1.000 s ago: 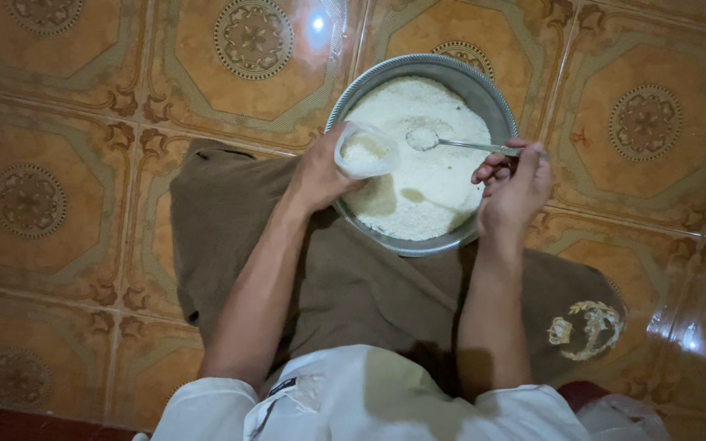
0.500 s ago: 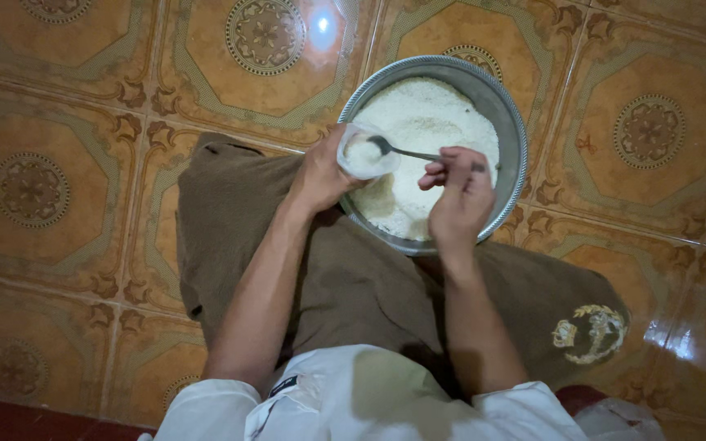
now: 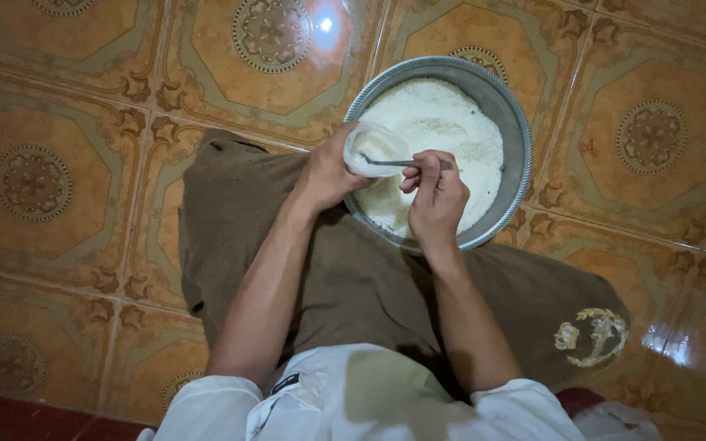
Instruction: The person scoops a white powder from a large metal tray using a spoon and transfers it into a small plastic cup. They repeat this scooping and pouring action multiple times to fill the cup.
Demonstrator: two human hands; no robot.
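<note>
A round metal basin (image 3: pixel 517 131) full of white grainy powder (image 3: pixel 443 122) stands on the tiled floor in front of me. My left hand (image 3: pixel 327 173) holds a small clear plastic cup (image 3: pixel 376 149) tilted over the basin's near left rim, partly filled with the white powder. My right hand (image 3: pixel 434 198) grips the handle of a metal spoon (image 3: pixel 394 163), whose bowl is inside the cup's mouth. Both hands hover over the basin's near edge.
A brown cloth with a gold emblem (image 3: pixel 592 335) covers my lap and legs under the basin's near rim. Ornate orange patterned floor tiles (image 3: pixel 67 122) surround everything. My white shirt (image 3: pixel 353 400) fills the bottom edge. A lamp glare (image 3: pixel 324 24) shines on the floor.
My right hand carried the loaded spoon from the basin leftward into the cup. The cup stayed in my left hand and now tilts more toward the spoon.
</note>
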